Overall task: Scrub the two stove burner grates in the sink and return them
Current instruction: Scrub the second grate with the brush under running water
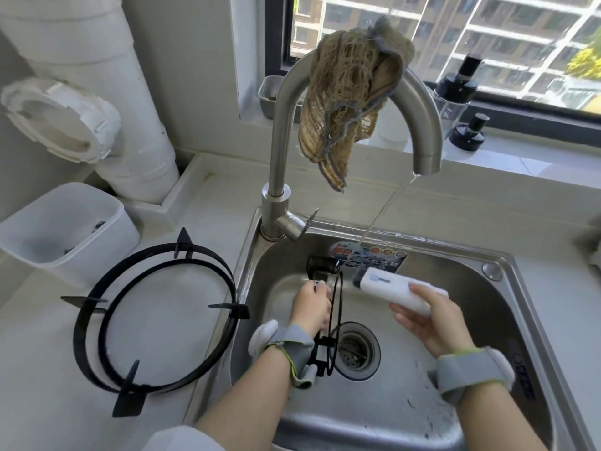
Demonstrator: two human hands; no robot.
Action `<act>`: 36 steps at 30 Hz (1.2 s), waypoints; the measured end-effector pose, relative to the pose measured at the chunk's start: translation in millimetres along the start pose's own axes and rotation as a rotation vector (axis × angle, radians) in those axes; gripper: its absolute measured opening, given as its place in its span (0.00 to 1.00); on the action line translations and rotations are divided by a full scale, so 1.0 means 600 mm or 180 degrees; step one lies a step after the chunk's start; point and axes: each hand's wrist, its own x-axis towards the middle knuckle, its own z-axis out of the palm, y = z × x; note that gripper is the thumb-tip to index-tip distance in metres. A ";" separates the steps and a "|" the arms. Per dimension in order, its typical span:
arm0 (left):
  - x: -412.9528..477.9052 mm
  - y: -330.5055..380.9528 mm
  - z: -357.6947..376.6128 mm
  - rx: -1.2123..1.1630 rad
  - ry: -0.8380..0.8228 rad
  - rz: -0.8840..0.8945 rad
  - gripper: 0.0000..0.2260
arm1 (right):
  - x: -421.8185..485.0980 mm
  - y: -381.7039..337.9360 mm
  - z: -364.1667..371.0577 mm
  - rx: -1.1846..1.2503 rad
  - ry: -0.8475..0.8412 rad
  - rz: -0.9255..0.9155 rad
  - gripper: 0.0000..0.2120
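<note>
Sink [507, 297], tap [283, 102] running. One burner grate [128, 397] flat on the surface [48, 402], left of the sink. I see the second grate [320, 264] on edge in the basin, my left hand [310, 307] fingers curled round it. Right hand [432, 323] fingers wrapped on the white scrubber [400, 291], just beside it.

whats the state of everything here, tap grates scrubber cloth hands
faucet, running, thin stream falling into the sink
cloth, draped over the faucet neck
grate in sink, stood on edge, gripped by the left hand
grate on counter, lying flat, left of the sink
white scrubber, held in the right hand, close beside the upright grate
</note>
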 end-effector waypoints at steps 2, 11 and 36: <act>0.006 0.003 -0.018 -0.0062 -0.0002 -0.0017 0.13 | 0.000 0.021 -0.013 0.0138 -0.0129 0.0234 0.05; 0.003 0.006 -0.037 0.0065 -0.0021 0.0013 0.16 | 0.035 0.029 0.036 0.0455 -0.0276 0.0144 0.09; 0.021 0.014 -0.002 0.0388 0.0024 -0.0039 0.16 | 0.037 -0.025 0.024 -0.0802 -0.0667 -0.0207 0.05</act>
